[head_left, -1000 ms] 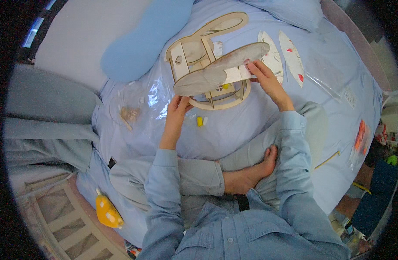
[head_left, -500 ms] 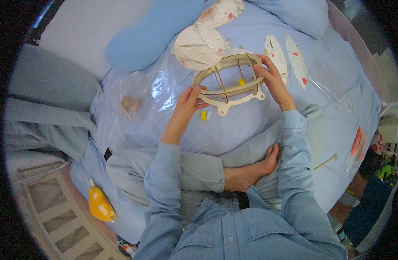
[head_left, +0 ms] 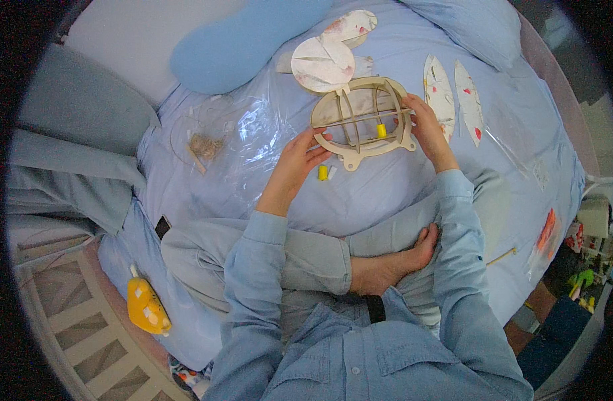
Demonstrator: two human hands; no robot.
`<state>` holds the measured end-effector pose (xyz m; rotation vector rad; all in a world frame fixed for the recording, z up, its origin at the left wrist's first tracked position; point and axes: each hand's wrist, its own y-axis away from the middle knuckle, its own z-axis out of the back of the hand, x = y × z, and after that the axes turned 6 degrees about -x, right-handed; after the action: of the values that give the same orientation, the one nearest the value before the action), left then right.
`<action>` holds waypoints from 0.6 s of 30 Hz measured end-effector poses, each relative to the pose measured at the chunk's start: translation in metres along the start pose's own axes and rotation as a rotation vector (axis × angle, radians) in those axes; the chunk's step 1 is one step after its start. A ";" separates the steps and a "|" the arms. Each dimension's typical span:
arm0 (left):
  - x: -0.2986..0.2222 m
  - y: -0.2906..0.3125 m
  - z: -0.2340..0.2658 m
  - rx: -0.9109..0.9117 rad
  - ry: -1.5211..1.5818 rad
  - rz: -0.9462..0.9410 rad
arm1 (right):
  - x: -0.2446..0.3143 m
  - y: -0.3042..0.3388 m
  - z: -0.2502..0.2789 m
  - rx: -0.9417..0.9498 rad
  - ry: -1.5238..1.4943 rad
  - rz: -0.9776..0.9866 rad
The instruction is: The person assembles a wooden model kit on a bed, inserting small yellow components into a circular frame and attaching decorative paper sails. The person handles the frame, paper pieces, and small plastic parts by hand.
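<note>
Between my hands is a rounded wooden ribbed frame (head_left: 376,152), raised above the bed and tilted so its crossing ribs show. My left hand (head_left: 296,164) grips its left end, and my right hand (head_left: 428,130) is closed round the right end. Two small lobes with holes stick out from its near edge. Just behind the frame is a round, papered piece (head_left: 322,65), overlapping a patterned papered oval (head_left: 350,27); whether it is joined to the frame, I cannot tell. One yellow spool-like piece (head_left: 381,130) shows through the ribs; a second yellow piece (head_left: 322,173) lies near my left fingers.
On the blue bedsheet, two leaf-shaped papered pieces (head_left: 468,103) lie at right. Clear plastic wrap (head_left: 256,123) and a tan fibre bundle (head_left: 205,146) are at left. A long blue pillow (head_left: 236,50) sits behind, a yellow padded object (head_left: 146,307) at lower left, a thin stick (head_left: 502,255) at right.
The frame has tilted in my hands, so its inside and crossing ribs show more. The whole view has shifted slightly. Both hands keep their grip.
</note>
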<state>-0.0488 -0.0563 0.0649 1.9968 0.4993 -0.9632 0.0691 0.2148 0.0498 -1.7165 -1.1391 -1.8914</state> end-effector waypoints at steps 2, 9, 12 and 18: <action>0.004 -0.004 0.006 0.020 0.013 -0.004 | -0.004 -0.004 0.002 -0.013 0.006 -0.013; 0.011 -0.004 0.005 -0.010 -0.114 -0.014 | 0.003 0.003 0.001 -0.035 0.064 0.031; 0.014 -0.004 0.007 -0.011 -0.162 -0.026 | 0.005 0.000 0.013 -0.096 0.126 0.128; 0.015 -0.005 0.006 0.006 -0.126 -0.029 | -0.028 -0.027 0.064 -0.618 1.097 0.344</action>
<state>-0.0451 -0.0590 0.0487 1.9249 0.4569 -1.1014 0.0983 0.2713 0.0116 -0.6832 0.1535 -2.4900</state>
